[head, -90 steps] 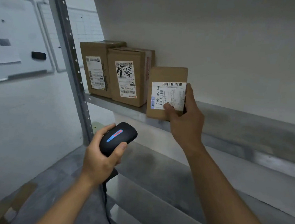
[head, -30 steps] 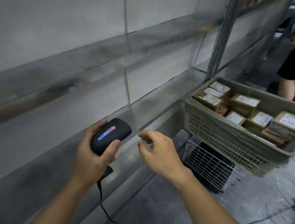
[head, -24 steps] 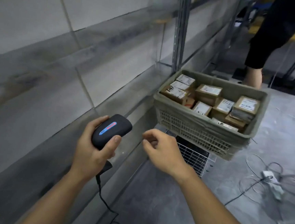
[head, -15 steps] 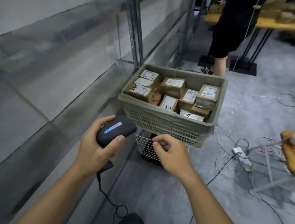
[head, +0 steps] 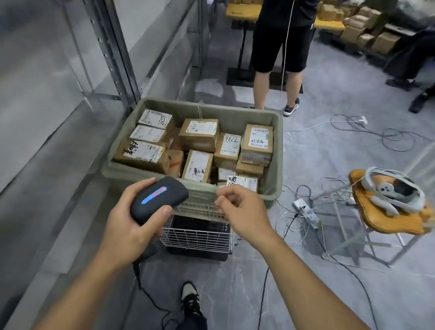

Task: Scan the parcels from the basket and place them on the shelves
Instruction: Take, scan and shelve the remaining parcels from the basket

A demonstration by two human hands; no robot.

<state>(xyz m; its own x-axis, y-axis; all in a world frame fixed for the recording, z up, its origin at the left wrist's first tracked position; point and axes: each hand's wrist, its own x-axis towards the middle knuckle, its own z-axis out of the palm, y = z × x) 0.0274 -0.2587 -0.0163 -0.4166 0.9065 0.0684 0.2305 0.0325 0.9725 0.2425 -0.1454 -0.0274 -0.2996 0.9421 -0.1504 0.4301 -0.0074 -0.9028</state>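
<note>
At the basket's near rim (head: pixel 157 179), left hand (head: pixel 129 225) grips scanner (head: pixel 158 198); right hand (head: pixel 244 210) hovers loosely curled, empty.

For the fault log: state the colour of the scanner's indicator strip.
Blue with a red middle, on the black scanner; head view.

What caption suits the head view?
Left hand holds scanner; empty right hand reaches toward basket of parcels.

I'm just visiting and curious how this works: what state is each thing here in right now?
Left hand: closed around the black handheld scanner.
Black handheld scanner: held, its red and blue strip lit.
Right hand: empty, fingers loosely curled, over the basket's near rim.
Grey-green plastic basket: open-topped, crowded with parcels.
Brown cardboard parcels: closed, labelled, lying in the basket.
</note>
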